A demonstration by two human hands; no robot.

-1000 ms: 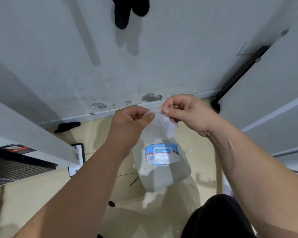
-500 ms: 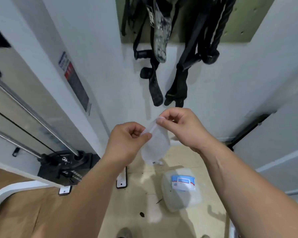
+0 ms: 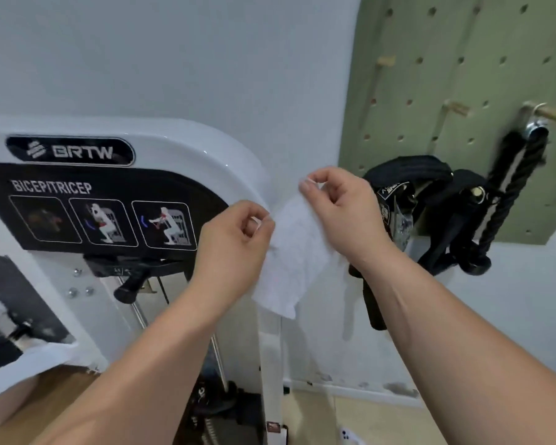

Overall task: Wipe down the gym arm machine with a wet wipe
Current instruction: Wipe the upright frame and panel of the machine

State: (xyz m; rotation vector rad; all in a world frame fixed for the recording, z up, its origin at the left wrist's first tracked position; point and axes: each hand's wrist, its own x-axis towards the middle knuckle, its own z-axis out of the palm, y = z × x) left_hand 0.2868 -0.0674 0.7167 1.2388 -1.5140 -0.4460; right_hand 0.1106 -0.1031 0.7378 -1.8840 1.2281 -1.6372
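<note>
A white wet wipe (image 3: pixel 294 255) hangs spread between both hands at chest height. My left hand (image 3: pixel 235 248) pinches its left edge, and my right hand (image 3: pixel 341 213) pinches its top corner a little higher. Behind and left stands the white arm machine (image 3: pixel 187 146), with a black BRTW badge and a black BICEP/TRICEP instruction panel (image 3: pixel 103 213). The wipe hangs just in front of the machine's right edge and upright post; I cannot tell whether it touches them.
A green pegboard (image 3: pixel 463 75) on the right wall carries black straps, handles and a rope attachment (image 3: pixel 507 200). Below the panel are a black knob (image 3: pixel 132 284), cables and the weight stack. Beige floor and skirting show at the bottom right.
The view has risen from the floor and the wipe packet to the machine's upper panel. Both hands have lifted and pulled the wipe open wider between them.
</note>
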